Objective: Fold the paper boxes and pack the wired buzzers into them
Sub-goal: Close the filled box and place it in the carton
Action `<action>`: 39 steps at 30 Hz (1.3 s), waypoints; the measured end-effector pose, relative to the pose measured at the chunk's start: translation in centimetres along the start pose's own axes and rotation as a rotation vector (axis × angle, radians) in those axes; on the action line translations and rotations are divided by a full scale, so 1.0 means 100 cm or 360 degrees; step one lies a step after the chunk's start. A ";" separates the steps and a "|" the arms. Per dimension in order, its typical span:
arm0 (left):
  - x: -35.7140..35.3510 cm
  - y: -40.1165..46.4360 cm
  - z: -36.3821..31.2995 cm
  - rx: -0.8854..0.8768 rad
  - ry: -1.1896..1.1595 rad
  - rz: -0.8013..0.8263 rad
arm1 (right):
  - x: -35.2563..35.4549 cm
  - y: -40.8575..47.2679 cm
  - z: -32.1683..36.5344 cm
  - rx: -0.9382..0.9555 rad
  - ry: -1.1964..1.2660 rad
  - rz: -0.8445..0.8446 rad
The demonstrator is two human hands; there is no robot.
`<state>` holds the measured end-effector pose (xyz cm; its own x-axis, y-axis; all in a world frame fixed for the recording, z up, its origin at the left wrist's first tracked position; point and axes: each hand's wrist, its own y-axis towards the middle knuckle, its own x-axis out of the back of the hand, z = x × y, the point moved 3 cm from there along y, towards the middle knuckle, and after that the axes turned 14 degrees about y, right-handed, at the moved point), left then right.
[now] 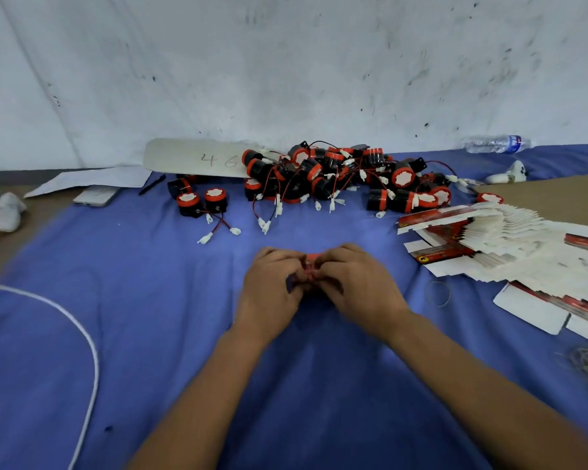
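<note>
Forearms: nearest the lens, both reach in from the near edge and meet mid-cloth.
Blue cloth (150,300): covers the worktop; work is done at its centre, with stock within reach.
Flat paper boxes (510,245): fanned along the right edge, unfolded; likely staged for the right hand.
Wired buzzers (336,174): tangled heap at the far edge, by the wall.
Left hand (272,286), right hand (357,283): fingers curled inward, pinching a small red piece (312,262) between them.
Red piece: blurred; cannot tell whether box or buzzer.
</note>
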<state>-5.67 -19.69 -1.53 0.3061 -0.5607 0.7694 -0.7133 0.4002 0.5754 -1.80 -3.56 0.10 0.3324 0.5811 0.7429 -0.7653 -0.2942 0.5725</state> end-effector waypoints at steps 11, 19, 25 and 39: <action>0.003 0.026 -0.002 0.0218 -0.0343 0.0386 | 0.001 -0.002 -0.023 0.0019 0.0283 0.0071; 0.015 0.051 -0.064 -0.0008 -0.0087 0.0653 | 0.073 -0.030 0.000 -0.0116 0.0150 0.0318; 0.009 0.113 -0.272 -0.0512 -0.0895 0.0641 | 0.283 -0.125 -0.003 -0.0398 -0.0085 -0.0303; -0.135 0.049 -0.695 -0.1440 -0.0435 0.1238 | 0.500 -0.403 -0.072 -0.2543 -0.0298 0.0077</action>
<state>30.54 40.21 10.17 -0.2263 -0.0373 0.9733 0.0822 0.9950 0.0573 41.67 42.81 11.66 0.2596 0.4636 0.8472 -0.4999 0.8151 -0.2928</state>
